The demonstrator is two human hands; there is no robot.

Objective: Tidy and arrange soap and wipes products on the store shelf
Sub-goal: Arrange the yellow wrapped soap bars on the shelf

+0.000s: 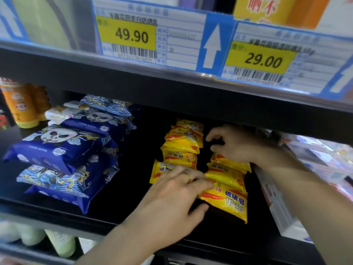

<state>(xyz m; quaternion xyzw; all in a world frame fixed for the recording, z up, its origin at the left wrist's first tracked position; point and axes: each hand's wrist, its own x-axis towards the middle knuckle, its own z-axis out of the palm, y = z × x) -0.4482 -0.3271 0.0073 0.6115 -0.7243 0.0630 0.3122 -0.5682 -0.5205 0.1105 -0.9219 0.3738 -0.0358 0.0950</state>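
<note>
Head view, centre frame: left hand lies with straight fingers on yellow soap packets; right hand curls fingers round the right-hand soap row; blue wipes packs at left.

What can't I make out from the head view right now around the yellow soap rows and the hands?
- Right hand: fingers curl at the back of the right row of sulfur soap packs; whether it grips one is hidden by the hand itself.
- Left hand: covers the front of the left row.
- Wipes packs: small print blurred.
- White boxes at right: motion-blurred, partly behind the right forearm.
</note>
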